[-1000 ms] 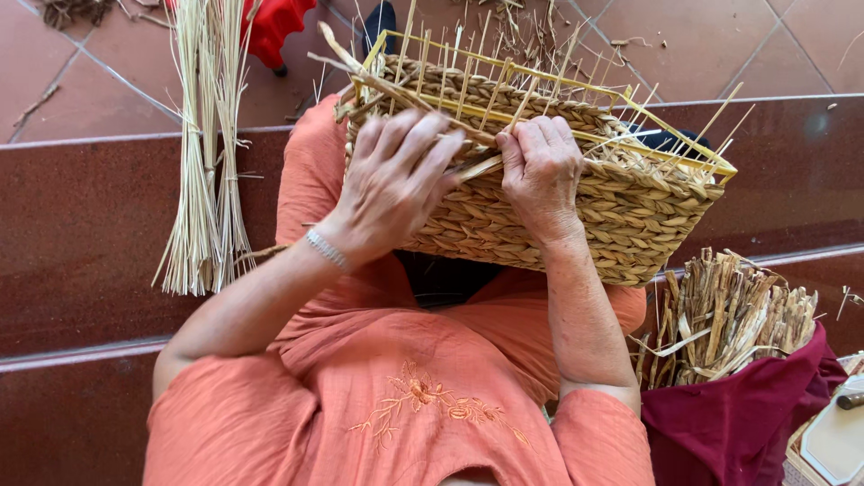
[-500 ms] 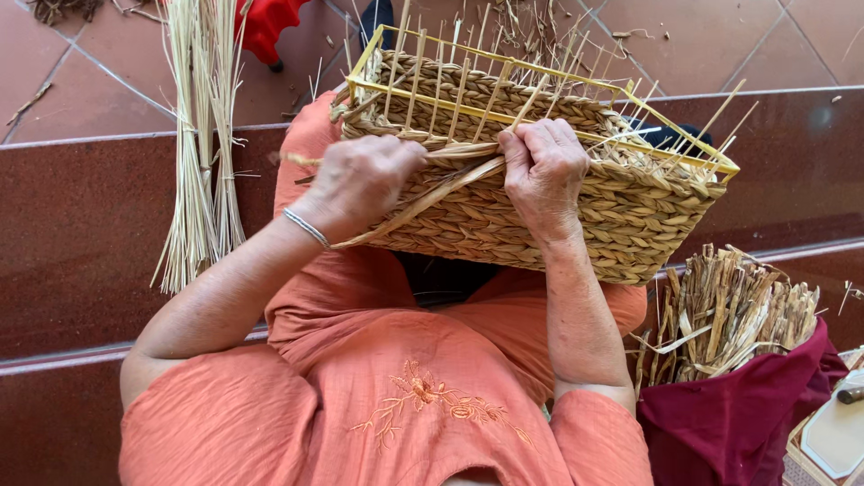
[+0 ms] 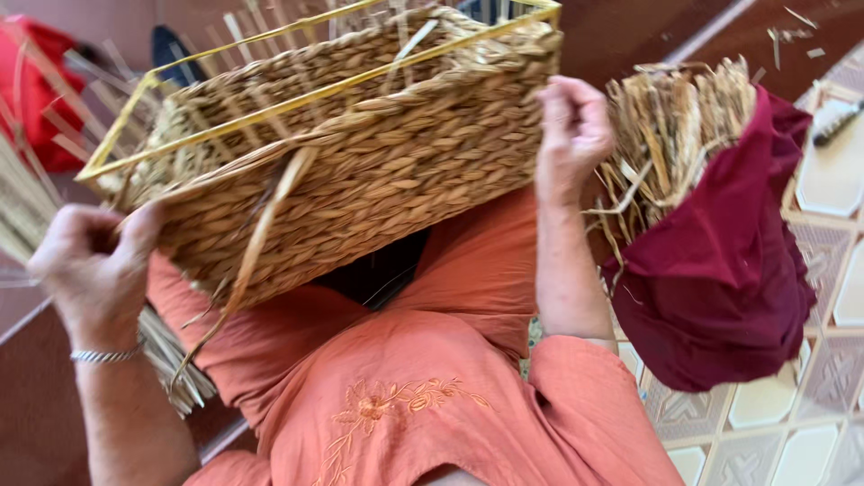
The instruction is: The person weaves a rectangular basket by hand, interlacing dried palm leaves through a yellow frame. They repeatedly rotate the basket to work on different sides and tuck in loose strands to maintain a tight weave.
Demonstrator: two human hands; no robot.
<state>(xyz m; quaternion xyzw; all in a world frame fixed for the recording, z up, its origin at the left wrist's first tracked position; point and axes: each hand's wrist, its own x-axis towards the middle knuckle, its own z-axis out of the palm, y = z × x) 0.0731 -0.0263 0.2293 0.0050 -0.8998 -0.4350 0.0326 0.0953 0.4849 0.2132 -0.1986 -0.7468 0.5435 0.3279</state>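
A half-woven rectangular basket (image 3: 360,153) rests tilted on the person's lap, its yellow wire rim turned away. The left hand (image 3: 94,270) clasps one end and the right hand (image 3: 571,130) closes on the other, steadying it so the loose straw strand (image 3: 261,234) hangs free.

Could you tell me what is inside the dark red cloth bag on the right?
A bundle of dry straw strips sticks out of the dark red cloth bag. The cloth hides the lower part of the bundle and anything beneath it.
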